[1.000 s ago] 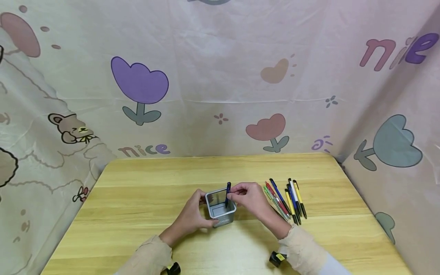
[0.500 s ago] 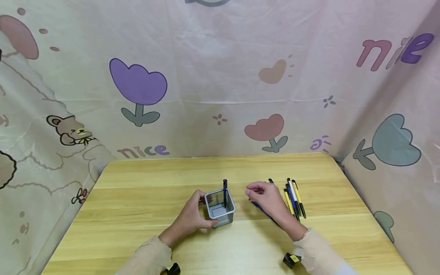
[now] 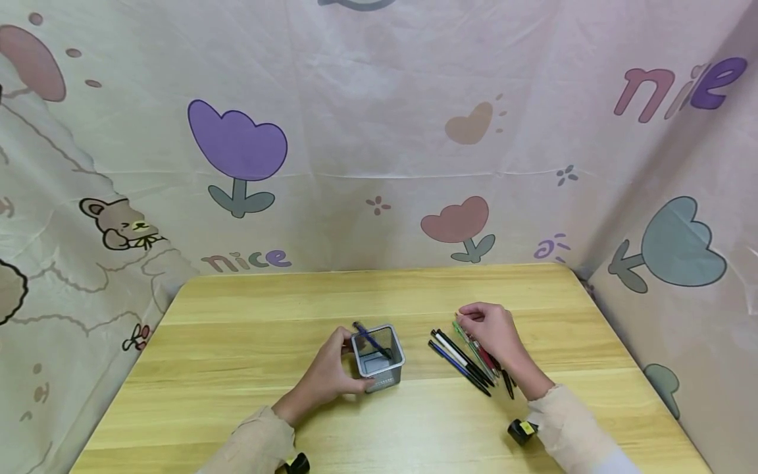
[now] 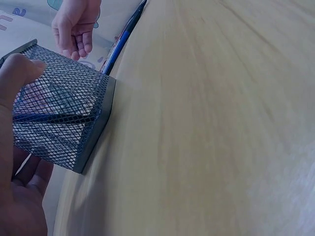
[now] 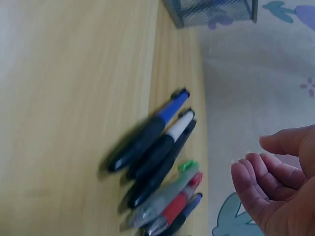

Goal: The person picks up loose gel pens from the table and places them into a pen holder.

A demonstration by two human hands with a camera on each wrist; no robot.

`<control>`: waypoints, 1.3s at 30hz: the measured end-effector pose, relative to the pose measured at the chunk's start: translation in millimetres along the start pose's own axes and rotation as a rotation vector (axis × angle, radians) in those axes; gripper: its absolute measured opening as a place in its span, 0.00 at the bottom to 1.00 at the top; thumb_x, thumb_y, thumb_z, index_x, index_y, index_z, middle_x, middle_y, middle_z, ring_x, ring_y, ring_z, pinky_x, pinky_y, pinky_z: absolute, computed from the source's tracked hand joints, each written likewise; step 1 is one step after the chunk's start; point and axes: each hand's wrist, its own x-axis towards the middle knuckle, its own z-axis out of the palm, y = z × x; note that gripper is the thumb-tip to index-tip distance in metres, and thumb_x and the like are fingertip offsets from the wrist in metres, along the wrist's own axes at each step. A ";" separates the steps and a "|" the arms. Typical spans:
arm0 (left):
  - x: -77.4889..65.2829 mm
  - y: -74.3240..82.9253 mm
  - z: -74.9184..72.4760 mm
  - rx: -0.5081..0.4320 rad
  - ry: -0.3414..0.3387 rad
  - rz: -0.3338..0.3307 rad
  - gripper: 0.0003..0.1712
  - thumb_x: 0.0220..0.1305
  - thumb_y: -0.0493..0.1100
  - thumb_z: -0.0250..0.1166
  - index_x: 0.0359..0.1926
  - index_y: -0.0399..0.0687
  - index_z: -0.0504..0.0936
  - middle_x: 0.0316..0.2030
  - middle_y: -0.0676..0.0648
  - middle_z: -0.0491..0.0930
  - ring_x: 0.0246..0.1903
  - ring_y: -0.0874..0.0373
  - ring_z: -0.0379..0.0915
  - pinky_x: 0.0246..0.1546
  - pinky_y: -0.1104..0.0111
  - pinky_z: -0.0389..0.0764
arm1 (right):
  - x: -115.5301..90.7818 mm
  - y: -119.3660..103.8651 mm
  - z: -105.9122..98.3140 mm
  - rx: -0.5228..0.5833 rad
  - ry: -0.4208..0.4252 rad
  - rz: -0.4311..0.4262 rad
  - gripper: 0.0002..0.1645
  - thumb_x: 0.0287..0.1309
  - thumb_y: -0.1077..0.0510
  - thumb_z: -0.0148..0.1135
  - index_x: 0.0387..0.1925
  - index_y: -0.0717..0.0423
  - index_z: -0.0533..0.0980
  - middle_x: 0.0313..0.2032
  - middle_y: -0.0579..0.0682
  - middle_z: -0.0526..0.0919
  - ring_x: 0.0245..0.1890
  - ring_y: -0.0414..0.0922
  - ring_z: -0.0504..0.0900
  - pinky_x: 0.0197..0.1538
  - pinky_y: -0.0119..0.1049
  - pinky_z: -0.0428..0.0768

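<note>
My left hand (image 3: 331,368) grips a silver wire-mesh pen holder (image 3: 387,378) around its left side, thumb at the front and fingers behind. A dark blue pen (image 3: 372,340) leans inside it, its top over the left rear corner. In the left wrist view, the thumb presses on the mesh wall (image 4: 64,93), and the pen shows through. My right hand (image 3: 494,332) is over the loose pens, fingers loosely bent. The right wrist view shows nothing between its thumb and fingers. Beside it lie a blue pen (image 5: 147,132), a white-and-black pen (image 5: 165,145) and a green clear pen (image 5: 167,196).
A red pen (image 5: 177,209) and another dark pen lie at the right of the group, partly under the right hand. The wooden table (image 3: 266,309) meets a patterned cloth backdrop (image 3: 355,131) at its rear edge.
My right hand has let go of the dark blue pen in the holder and moved right over the loose pens. That pen, upright before, now leans left. My left hand keeps its grip.
</note>
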 end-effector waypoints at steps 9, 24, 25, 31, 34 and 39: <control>-0.2 -0.5 0.1 0.008 -0.010 0.007 0.43 0.33 0.45 0.81 0.49 0.46 0.64 0.47 0.44 0.74 0.43 0.51 0.75 0.47 0.62 0.80 | 11.6 14.0 -1.6 -0.172 0.007 0.046 0.12 0.54 0.58 0.65 0.38 0.62 0.81 0.30 0.53 0.85 0.24 0.43 0.81 0.26 0.36 0.80; -2.0 -0.4 1.8 -0.047 -0.001 -0.031 0.44 0.31 0.40 0.81 0.49 0.46 0.64 0.47 0.45 0.73 0.44 0.52 0.74 0.47 0.63 0.80 | 23.3 29.6 7.9 -0.383 -0.026 0.071 0.29 0.50 0.65 0.61 0.08 0.46 0.53 0.11 0.41 0.47 0.13 0.39 0.47 0.19 0.31 0.49; -2.2 -0.6 1.8 -0.047 -0.001 -0.031 0.43 0.31 0.40 0.81 0.48 0.46 0.64 0.47 0.45 0.73 0.44 0.52 0.74 0.47 0.63 0.79 | 23.9 29.8 8.6 -0.386 -0.033 0.080 0.30 0.49 0.65 0.61 0.08 0.45 0.53 0.11 0.41 0.48 0.13 0.39 0.47 0.18 0.31 0.50; -2.4 1.3 0.9 -0.041 0.000 -0.042 0.44 0.31 0.40 0.81 0.48 0.46 0.64 0.47 0.45 0.73 0.45 0.52 0.74 0.48 0.63 0.79 | 28.3 27.6 9.5 -0.407 -0.064 0.108 0.31 0.46 0.65 0.62 0.04 0.44 0.53 0.10 0.41 0.48 0.12 0.38 0.47 0.16 0.30 0.51; -1.5 1.9 0.8 -0.039 0.000 -0.035 0.44 0.31 0.40 0.81 0.49 0.46 0.64 0.47 0.45 0.73 0.45 0.51 0.74 0.48 0.62 0.79 | 30.8 26.3 8.1 -0.431 -0.075 0.090 0.31 0.44 0.66 0.62 0.04 0.45 0.53 0.10 0.40 0.47 0.13 0.38 0.45 0.17 0.30 0.51; -0.8 0.7 1.1 -0.036 -0.003 -0.021 0.43 0.32 0.41 0.81 0.49 0.46 0.64 0.47 0.45 0.73 0.44 0.50 0.74 0.47 0.61 0.80 | 33.3 24.8 6.1 -0.449 -0.098 0.095 0.30 0.44 0.65 0.62 0.03 0.46 0.54 0.09 0.40 0.48 0.12 0.38 0.46 0.18 0.32 0.53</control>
